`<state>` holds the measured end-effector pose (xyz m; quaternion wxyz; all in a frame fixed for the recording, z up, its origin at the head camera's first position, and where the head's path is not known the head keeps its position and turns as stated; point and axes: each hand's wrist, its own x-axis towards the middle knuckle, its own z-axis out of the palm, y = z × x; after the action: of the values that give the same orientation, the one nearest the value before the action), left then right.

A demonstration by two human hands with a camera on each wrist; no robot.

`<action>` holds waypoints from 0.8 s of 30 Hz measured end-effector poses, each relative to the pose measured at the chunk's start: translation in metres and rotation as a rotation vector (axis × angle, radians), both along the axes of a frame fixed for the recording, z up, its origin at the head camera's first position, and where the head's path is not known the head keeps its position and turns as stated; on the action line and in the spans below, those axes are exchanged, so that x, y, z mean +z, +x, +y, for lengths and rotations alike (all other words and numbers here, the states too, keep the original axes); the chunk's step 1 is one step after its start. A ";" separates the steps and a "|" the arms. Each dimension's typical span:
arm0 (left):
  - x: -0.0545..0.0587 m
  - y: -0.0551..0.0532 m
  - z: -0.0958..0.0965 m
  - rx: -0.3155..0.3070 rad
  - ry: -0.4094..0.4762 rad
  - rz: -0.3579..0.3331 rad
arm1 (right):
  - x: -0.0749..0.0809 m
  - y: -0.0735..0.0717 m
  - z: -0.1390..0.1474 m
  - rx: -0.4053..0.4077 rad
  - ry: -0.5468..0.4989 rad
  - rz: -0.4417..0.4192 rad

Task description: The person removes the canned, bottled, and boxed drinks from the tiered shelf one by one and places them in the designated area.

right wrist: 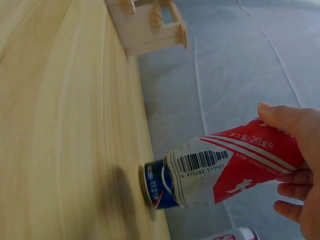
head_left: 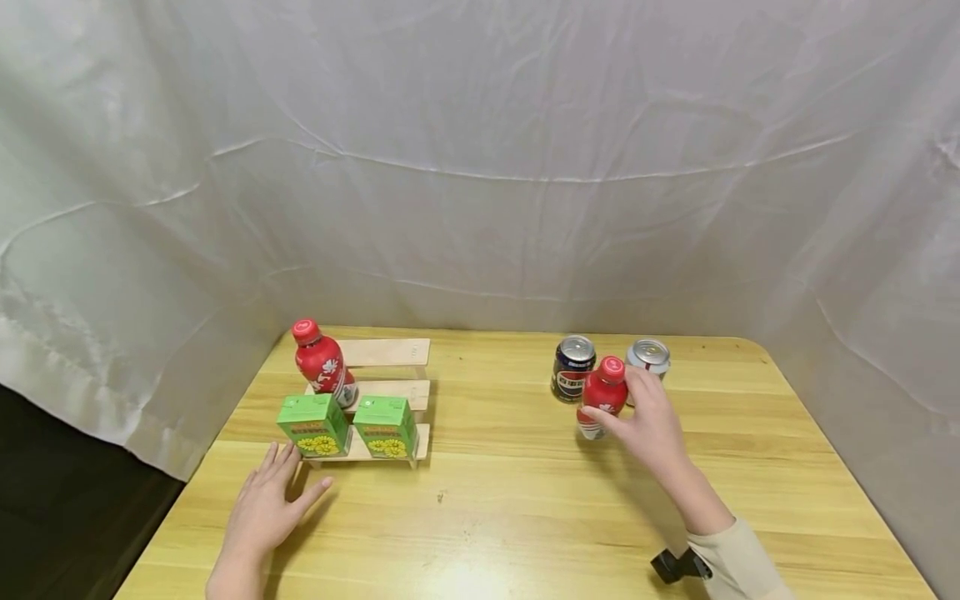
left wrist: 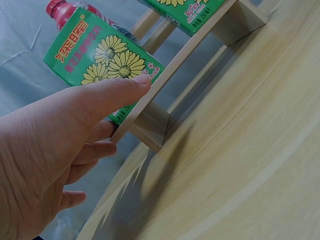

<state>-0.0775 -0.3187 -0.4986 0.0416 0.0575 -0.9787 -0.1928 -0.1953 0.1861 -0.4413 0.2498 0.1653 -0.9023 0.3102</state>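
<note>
My right hand (head_left: 651,421) grips a red bottle (head_left: 602,394) with a red cap, thumb on one side and fingers on the other. In the right wrist view the bottle (right wrist: 240,165) appears held off the table, its barcode label showing. Beside it stand a dark blue can (head_left: 573,367) and a light-coloured can (head_left: 649,357), the latter partly hidden. On the left, my left hand (head_left: 262,508) lies with fingers extended by the front-left green drink carton (head_left: 311,423); whether it touches the carton is unclear. That carton stands on the front step of a wooden stepped rack (head_left: 384,352).
Another green carton (head_left: 386,427) sits on the front step, to the right. Behind the left carton, a second red bottle (head_left: 322,362) stands on the rack. A pale cloth (head_left: 525,167) hangs behind the wooden table (head_left: 495,500). Something black (head_left: 678,567) is at my right wrist.
</note>
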 end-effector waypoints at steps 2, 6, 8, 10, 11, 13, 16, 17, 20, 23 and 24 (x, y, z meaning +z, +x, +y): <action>0.000 0.000 0.000 0.000 0.000 -0.001 | -0.002 0.000 0.004 -0.015 0.003 -0.003; 0.000 0.000 0.000 -0.001 0.000 -0.005 | -0.004 0.001 0.013 -0.044 0.009 -0.006; 0.000 0.000 0.000 -0.001 0.001 -0.005 | -0.005 0.001 0.017 -0.055 0.007 -0.016; -0.001 -0.001 0.000 -0.001 0.001 -0.004 | -0.007 0.002 0.021 -0.065 0.004 -0.029; -0.001 -0.001 -0.001 -0.001 0.001 -0.004 | -0.008 0.002 0.023 -0.068 0.002 -0.036; 0.000 -0.001 -0.001 -0.002 0.000 -0.003 | -0.009 0.002 0.027 -0.076 -0.002 -0.046; 0.001 0.000 0.000 -0.004 -0.003 -0.003 | -0.012 0.002 0.032 -0.090 0.000 -0.058; 0.001 0.000 0.000 -0.004 -0.003 -0.002 | -0.013 0.002 0.034 -0.095 -0.001 -0.062; 0.002 0.000 0.001 -0.006 -0.004 -0.001 | -0.015 0.003 0.039 -0.105 -0.006 -0.070; 0.002 0.000 0.001 -0.008 -0.004 0.002 | -0.018 0.003 0.044 -0.113 -0.013 -0.073; 0.002 0.000 0.001 -0.008 -0.004 0.002 | -0.019 0.003 0.045 -0.116 -0.014 -0.074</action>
<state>-0.0774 -0.3181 -0.4966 0.0419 0.0534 -0.9792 -0.1910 -0.1921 0.2314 -0.4602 0.2349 0.0994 -0.9167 0.3076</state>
